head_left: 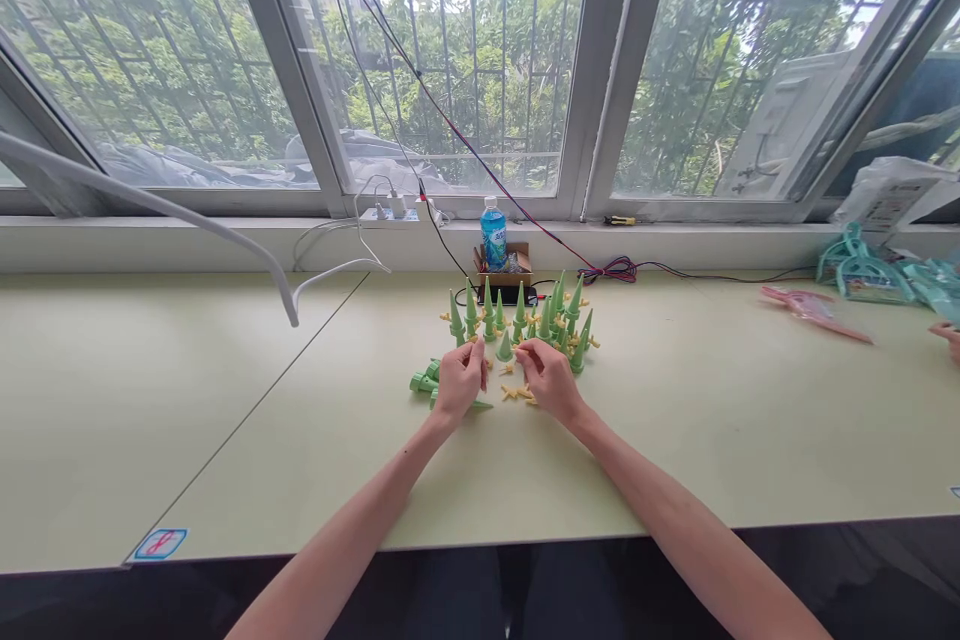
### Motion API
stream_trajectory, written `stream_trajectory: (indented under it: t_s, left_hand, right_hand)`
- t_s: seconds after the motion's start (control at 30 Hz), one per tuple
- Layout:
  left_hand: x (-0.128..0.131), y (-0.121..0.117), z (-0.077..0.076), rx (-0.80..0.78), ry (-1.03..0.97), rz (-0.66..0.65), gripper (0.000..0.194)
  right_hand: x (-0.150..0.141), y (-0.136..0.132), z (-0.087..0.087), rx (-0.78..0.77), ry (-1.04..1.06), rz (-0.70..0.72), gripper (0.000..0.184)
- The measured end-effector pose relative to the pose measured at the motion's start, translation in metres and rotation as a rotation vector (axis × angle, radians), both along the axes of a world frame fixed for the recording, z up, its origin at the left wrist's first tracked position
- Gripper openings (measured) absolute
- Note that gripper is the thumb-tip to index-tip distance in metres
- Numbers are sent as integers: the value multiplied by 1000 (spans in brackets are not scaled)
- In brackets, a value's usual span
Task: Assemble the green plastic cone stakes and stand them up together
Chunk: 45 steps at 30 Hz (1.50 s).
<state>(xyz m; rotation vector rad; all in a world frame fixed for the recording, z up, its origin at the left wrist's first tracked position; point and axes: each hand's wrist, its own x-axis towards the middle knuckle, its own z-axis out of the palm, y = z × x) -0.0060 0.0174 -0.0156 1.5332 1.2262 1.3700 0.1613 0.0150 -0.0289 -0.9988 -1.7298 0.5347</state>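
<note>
Over the table, my left hand [461, 380] is closed, its fingers curled together; what they hold is hidden. Opposite it, my right hand [553, 380] pinches a small yellow piece [516, 349] at its fingertips. Between the hands, a short green cone [505, 347] stands upright. Loose yellow pieces [514, 392] with small arms lie on the table by my right hand. Behind both hands stand several green spikes [520, 310], points up, many with yellow pieces on their sides. More green spikes [424, 380] lie flat beside my left hand, partly covered by it.
A blue bottle [493, 235] and a small cardboard box [519, 265] stand behind the spikes, with a dark phone-like device [506, 296] before them. Cables [619, 270] run along the windowsill. At right lie a pink item [814, 310] and teal plastic tools [866, 270], near another person's hand [949, 338].
</note>
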Motion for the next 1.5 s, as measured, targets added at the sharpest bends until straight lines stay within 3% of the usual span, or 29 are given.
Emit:
stream_trajectory:
  t_s: [0.13, 0.6, 0.77, 0.93, 1.2, 1.4, 1.5]
  left_hand:
    - [3, 0, -1, -58, -80, -114, 29]
    - [3, -3, 6, -254, -208, -254, 40]
    - [2, -5, 9, -224, -146, -272, 43]
    - [1, -2, 1, -101, -68, -308, 41]
    - [1, -4, -3, 99, 158, -218, 31]
    - [5, -8, 4, 90, 75, -168, 40]
    - [5, -7, 4, 70, 11, -107, 33]
  right_hand:
    - [0, 2, -2, 50, -42, -22, 23]
    - [2, 4, -4, 102, -60, 20, 21]
    - [4, 5, -5, 72, -45, 31, 21]
    - [5, 5, -4, 66, -38, 8, 21]
    - [4, 5, -2, 32, -13, 26, 23]
    - [2, 1, 2, 28, 10, 0, 26]
    - [2, -1, 4, 39, 32, -15, 29]
